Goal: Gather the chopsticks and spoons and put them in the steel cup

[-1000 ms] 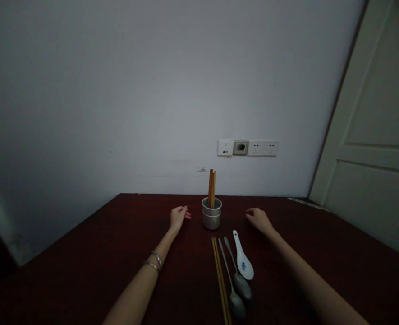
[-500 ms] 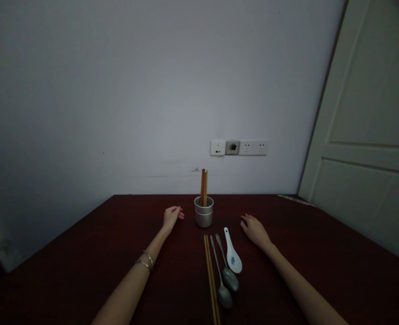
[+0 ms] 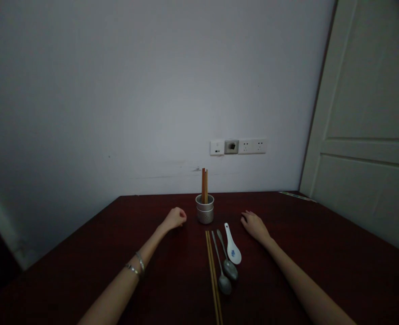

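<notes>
Left hand (image 3: 175, 217) newly turned, metal cup (image 3: 205, 217) between it and right hand (image 3: 255, 227).

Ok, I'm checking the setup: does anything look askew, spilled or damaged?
Mainly the wall stands out: dark scuffs behind the metal cup mar its pale surface. The spoons and loose chopsticks lie roughly side by side; no spill shows.

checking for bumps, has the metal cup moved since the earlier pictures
No: the metal cup shows no clear shift either way; as before, it stands below and slightly left of the leftmost wall socket.
</notes>
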`<state>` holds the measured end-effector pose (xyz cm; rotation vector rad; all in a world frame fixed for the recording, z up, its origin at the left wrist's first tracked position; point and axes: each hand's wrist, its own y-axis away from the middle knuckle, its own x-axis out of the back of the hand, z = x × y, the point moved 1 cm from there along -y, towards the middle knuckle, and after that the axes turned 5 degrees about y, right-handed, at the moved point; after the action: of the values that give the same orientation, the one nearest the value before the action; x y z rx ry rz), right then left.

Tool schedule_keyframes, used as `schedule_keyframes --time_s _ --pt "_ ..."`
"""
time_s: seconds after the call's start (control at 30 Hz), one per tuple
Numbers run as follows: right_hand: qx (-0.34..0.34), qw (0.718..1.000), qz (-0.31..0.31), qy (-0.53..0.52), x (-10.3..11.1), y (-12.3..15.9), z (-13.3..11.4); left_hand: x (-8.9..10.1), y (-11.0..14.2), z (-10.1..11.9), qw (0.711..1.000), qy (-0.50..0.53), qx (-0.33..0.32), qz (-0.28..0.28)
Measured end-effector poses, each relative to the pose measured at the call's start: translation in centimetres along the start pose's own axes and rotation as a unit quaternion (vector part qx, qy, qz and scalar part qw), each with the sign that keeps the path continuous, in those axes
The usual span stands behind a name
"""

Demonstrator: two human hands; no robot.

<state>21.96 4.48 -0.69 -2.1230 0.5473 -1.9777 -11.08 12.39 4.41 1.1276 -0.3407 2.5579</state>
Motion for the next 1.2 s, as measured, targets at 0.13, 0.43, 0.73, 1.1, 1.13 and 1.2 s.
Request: schedule_keyframes --time_s 0.13,0.43,0.73,1.1,1.13,1.2 --pt "0.003 1.000 0.003 0.009 0.4 0.3 -0.3 -1.3 2.4 3.7 0.996 -0.029 -0.003 -0.082" --pt "-0.004 1.000 -0.005 0.004 0.7 0.5 -0.4 -4.8 5.2 8.7 0.982 -0.118 0.044 -0.140" --pt "0.000 1.000 0.003 0.015 0.4 0.4 -0.3 -5.7 5.0 9.4 0.969 -0.228 0.040 -0.085" --pt "0.005 1.000 0.006 0.006 0.2 0.4 -0.2 -6.2 5.1 9.2 0.966 -0.238 0.043 -0.092" --pt "0.006 1.000 0.004 0.004 0.3 0.4 -0.2 -6.2 5.2 9.1 0.966 -0.240 0.042 -0.087" --pt "0.007 1.000 0.000 0.004 0.4 0.4 -0.2 -6.4 5.2 9.0 0.968 -0.235 0.039 -0.081"
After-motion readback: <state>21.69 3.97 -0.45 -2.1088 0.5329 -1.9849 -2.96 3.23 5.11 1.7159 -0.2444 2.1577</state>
